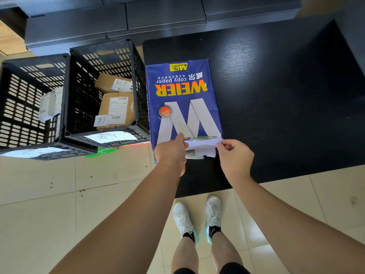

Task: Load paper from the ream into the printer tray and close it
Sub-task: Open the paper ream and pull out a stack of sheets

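A blue ream of copy paper (pixel 182 99) lies flat on a black table (pixel 276 95), its near end torn open with white wrapper flaps (pixel 201 144) showing. My left hand (pixel 171 153) grips the near left corner of the ream's wrapper. At the near right corner, my right hand (pixel 235 155) pinches the torn flap between thumb and fingers. No printer tray can be made out in this view.
Two black plastic crates (pixel 102 91) stand on the floor left of the table, holding cardboard parcels (pixel 116 107) and labelled sheets. Dark cabinets or drawers (pixel 158 18) run along the back. My feet in white shoes (pixel 197 220) stand on beige floor tiles at the table's near edge.
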A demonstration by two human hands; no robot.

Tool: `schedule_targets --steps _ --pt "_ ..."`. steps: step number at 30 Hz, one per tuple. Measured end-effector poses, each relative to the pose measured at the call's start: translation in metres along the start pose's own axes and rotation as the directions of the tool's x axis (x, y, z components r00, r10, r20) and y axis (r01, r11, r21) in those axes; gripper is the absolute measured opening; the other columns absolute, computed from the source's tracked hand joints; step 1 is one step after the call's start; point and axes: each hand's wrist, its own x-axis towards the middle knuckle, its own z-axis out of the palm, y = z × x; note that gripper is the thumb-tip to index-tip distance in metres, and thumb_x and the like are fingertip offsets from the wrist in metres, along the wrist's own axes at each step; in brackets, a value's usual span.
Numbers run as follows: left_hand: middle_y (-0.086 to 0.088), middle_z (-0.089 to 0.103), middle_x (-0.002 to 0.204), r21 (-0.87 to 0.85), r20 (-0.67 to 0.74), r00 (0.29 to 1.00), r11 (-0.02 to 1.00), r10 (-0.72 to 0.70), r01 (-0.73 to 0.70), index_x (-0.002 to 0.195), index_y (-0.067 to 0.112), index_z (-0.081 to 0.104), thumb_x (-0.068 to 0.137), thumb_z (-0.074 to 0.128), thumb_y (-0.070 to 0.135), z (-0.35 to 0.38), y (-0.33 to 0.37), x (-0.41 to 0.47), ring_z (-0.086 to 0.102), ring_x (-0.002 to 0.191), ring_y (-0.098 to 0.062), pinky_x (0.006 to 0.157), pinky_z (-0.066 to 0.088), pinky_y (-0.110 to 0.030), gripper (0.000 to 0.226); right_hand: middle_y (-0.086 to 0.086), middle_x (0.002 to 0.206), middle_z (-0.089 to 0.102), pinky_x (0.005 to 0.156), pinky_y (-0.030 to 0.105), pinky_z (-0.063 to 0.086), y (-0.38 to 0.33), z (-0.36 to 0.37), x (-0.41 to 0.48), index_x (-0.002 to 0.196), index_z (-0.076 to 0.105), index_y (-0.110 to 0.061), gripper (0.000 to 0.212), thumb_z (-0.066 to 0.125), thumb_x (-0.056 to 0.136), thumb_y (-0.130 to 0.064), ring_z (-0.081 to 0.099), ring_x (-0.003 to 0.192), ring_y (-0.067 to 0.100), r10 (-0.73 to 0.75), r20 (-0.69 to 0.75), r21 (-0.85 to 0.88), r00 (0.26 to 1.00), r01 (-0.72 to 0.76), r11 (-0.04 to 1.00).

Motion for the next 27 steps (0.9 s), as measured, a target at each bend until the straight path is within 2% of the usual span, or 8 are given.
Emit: schedule_targets --steps 3,7,9,15,24,27 --pt "0.002 0.049 0.065 0.002 -0.007 1.0 1.0 0.001 -0.001 0.099 0.014 0.057 0.094 0.062 0.035 0.0003 0.0006 0.0005 0.043 0.049 -0.011 0.046 0.032 -0.024 0.022 -0.001 0.082 0.072 0.067 0.018 0.049 -0.0021 0.0022 0.0003 0.098 0.076 -0.014 0.014 0.07 0.088 -0.022 0.067 0.08 0.014 0.016 0.016 0.018 1.0 -0.016 1.0" --pt "0.003 0.049 0.066 -0.009 -0.002 1.0 1.0 0.006 -0.006 0.099 0.013 0.056 0.095 0.061 0.033 0.0017 0.0005 -0.0001 0.043 0.051 -0.01 0.047 0.032 -0.024 0.021 -0.004 0.081 0.072 0.072 0.026 0.055 -0.0056 0.0055 0.0018 0.097 0.073 -0.014 0.017 0.073 0.084 -0.026 0.068 0.079 0.014 0.1 -0.005 0.085 0.995 -0.099 0.991" --pt "0.003 0.05 0.065 -0.005 -0.01 1.0 1.0 0.001 -0.002 0.098 0.013 0.057 0.094 0.062 0.034 0.0015 -0.0008 0.0014 0.043 0.05 -0.01 0.046 0.032 -0.024 0.022 -0.004 0.079 0.07 0.068 0.023 0.052 -0.0068 0.0056 0.0018 0.096 0.072 -0.015 0.016 0.074 0.084 -0.026 0.068 0.078 0.013 0.118 -0.016 0.087 0.993 -0.116 0.989" --pt "0.003 0.05 0.065 0.003 -0.017 1.0 1.0 -0.004 0.004 0.097 0.013 0.057 0.093 0.062 0.036 0.0011 -0.0023 0.0048 0.043 0.05 -0.01 0.046 0.032 -0.025 0.024 -0.005 0.073 0.067 0.069 0.027 0.055 -0.0052 0.0027 0.0032 0.094 0.072 -0.016 0.015 0.074 0.084 -0.027 0.066 0.073 0.012 0.107 -0.014 0.054 0.994 -0.106 0.993" --pt "0.004 0.05 0.067 0.001 -0.01 1.0 1.0 -0.007 0.007 0.099 0.014 0.057 0.093 0.061 0.037 0.0023 -0.002 0.0067 0.043 0.051 -0.009 0.047 0.032 -0.024 0.024 -0.002 0.074 0.067 0.071 0.03 0.057 -0.0043 0.0029 0.0042 0.091 0.07 -0.018 0.01 0.074 0.084 -0.024 0.066 0.077 0.015 0.069 0.005 0.039 0.998 -0.069 0.997" --pt "0.003 0.049 0.065 0.003 -0.017 1.0 1.0 -0.008 0.008 0.098 0.013 0.057 0.093 0.061 0.037 0.0018 -0.0027 0.0073 0.043 0.049 -0.01 0.046 0.032 -0.024 0.025 -0.005 0.071 0.064 0.066 0.022 0.052 -0.0049 0.0025 0.0055 0.095 0.071 -0.015 0.014 0.075 0.084 -0.023 0.064 0.07 0.011 0.087 0.019 0.051 0.996 -0.088 0.995"
